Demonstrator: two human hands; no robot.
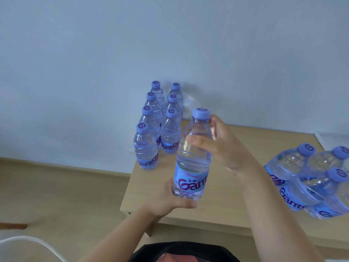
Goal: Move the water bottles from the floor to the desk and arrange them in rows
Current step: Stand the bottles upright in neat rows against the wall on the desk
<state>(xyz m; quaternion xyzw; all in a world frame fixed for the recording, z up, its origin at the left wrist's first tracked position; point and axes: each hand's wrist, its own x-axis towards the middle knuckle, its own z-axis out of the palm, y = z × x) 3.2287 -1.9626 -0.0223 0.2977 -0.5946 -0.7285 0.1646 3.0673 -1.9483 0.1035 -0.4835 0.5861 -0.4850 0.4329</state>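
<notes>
I hold one clear water bottle (192,159) with a purple cap and blue label upright above the light wooden desk (222,205). My left hand (170,199) cups its base from below. My right hand (222,146) wraps its upper body just under the cap. Two rows of several standing bottles (160,125) run from the desk's left front corner back to the wall; the nearest one (146,148) stands just left of the held bottle. A cluster of three more bottles (311,180) stands at the desk's right side.
The white wall (170,44) rises directly behind the desk. Beige floor (56,195) lies to the left, with a white curved object (34,242) at bottom left. The desk's left edge runs right beside the rows.
</notes>
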